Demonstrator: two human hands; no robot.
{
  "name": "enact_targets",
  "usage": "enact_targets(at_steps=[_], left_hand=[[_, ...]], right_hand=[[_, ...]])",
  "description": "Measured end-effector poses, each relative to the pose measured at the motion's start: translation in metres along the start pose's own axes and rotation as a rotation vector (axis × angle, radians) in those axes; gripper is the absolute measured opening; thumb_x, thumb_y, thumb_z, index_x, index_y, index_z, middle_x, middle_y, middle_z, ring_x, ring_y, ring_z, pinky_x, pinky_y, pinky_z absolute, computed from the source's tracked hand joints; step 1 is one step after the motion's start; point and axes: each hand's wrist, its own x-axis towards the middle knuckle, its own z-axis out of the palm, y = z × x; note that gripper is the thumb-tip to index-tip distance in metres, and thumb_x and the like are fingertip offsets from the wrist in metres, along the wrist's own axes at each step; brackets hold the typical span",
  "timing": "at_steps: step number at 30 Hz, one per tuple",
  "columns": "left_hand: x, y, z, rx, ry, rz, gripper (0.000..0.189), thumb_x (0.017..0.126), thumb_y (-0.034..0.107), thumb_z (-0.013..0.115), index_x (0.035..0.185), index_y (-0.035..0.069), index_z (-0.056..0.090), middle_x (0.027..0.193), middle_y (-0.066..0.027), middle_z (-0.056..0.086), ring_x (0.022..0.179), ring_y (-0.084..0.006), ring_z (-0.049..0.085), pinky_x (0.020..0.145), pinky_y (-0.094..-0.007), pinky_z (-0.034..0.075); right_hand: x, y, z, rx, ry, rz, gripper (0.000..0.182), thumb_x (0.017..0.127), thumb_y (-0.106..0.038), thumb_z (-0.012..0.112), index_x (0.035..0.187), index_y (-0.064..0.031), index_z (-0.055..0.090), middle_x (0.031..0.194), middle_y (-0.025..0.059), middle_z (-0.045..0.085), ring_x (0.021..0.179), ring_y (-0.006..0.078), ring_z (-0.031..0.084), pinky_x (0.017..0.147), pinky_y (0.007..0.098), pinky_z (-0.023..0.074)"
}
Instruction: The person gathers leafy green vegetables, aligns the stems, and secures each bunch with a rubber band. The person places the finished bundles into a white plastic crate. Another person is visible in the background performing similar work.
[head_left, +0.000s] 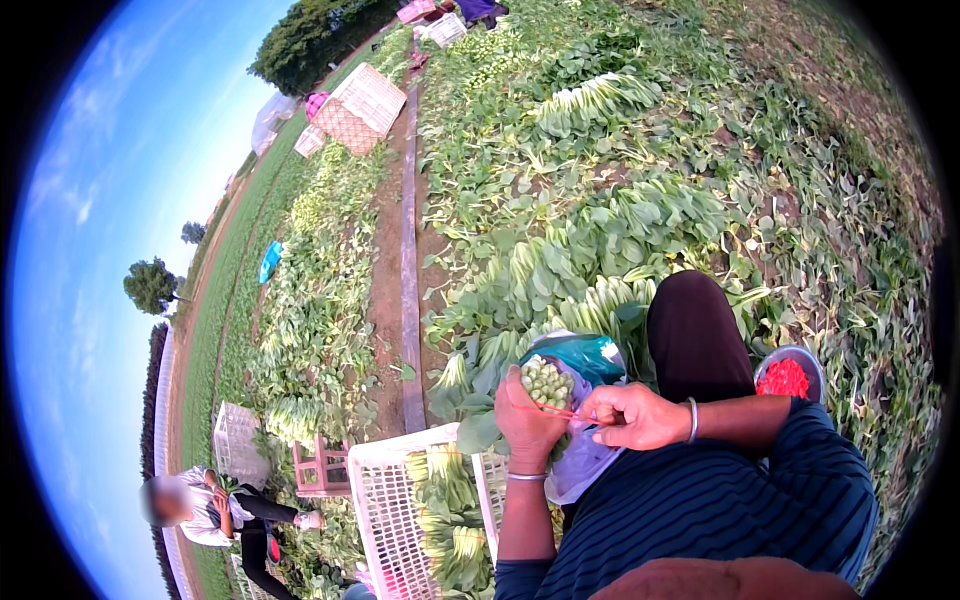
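My left hand (525, 424) grips a bunch of leafy greens (546, 382), its pale cut stem ends facing up and its leaves hanging below the hand. A red rubber band (556, 410) crosses the bunch and stretches to the right. The fingers of my right hand (636, 417) are pinched on the band's other end. Under both hands, white plastic sheeting (581, 469) and a teal plastic piece (581, 355) cover my lap. Close by on the left, a white plastic crate (386, 517) holds several banded bunches (454, 510).
A bowl of red rubber bands (782, 379) stands beside my knee (694, 330). Cut greens (592, 300) lie in rows ahead. A dark strip (409, 247) runs along the soil path. Another person (217, 506) sits at lower left near a pink crate (322, 466); large crates (364, 105) stand farther off.
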Motion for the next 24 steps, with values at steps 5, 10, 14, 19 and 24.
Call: enact_targets(at_steps=[5,10,14,19,24], left_hand=[[-0.001,-0.002,0.003,0.0,-0.002,0.017,0.094,0.057,0.037,0.091,0.126,-0.008,0.046,0.105,-0.0223,0.059,0.094,-0.0408,0.061,0.08,-0.0443,0.051],[-0.001,-0.004,0.002,0.002,-0.003,0.035,0.1,0.055,0.044,0.091,0.127,-0.009,0.045,0.106,-0.0233,0.058,0.094,-0.0416,0.061,0.081,-0.0447,0.051],[-0.002,-0.005,0.003,0.003,0.0,0.047,0.102,0.055,0.047,0.091,0.127,-0.009,0.045,0.106,-0.024,0.058,0.095,-0.042,0.061,0.082,-0.0449,0.051],[-0.002,-0.005,0.003,-0.006,0.009,0.046,0.103,0.054,0.048,0.091,0.127,-0.009,0.045,0.107,-0.0243,0.058,0.094,-0.0425,0.06,0.082,-0.0451,0.051],[-0.002,-0.003,0.0,-0.011,-0.007,0.027,0.103,0.055,0.046,0.09,0.128,-0.009,0.044,0.107,-0.0243,0.058,0.095,-0.0424,0.06,0.083,-0.0453,0.05]], right_hand=[[0.003,0.003,0.002,0.005,0.018,0.004,0.032,0.086,-0.001,0.068,0.115,-0.0035,0.058,0.077,-0.0046,0.042,0.07,0.0041,0.04,0.061,0.0226,0.038],[0.007,0.009,0.003,-0.037,0.017,0.005,0.033,0.084,-0.001,0.069,0.115,-0.0026,0.057,0.077,-0.0037,0.042,0.071,0.0057,0.04,0.062,0.0227,0.039],[0.01,0.016,0.005,-0.061,0.044,-0.033,0.032,0.083,-0.007,0.068,0.112,-0.0042,0.057,0.071,0.0003,0.048,0.064,0.0105,0.045,0.058,0.0288,0.0378],[0.013,0.015,0.008,0.01,0.036,-0.014,0.03,0.084,-0.006,0.067,0.112,-0.0032,0.056,0.07,0.0017,0.052,0.066,0.01,0.047,0.06,0.0294,0.0391],[0.014,0.012,0.007,-0.007,0.022,0.009,0.028,0.085,-0.005,0.066,0.111,-0.0028,0.056,0.072,0.0032,0.055,0.068,0.0096,0.05,0.061,0.0296,0.0409]])
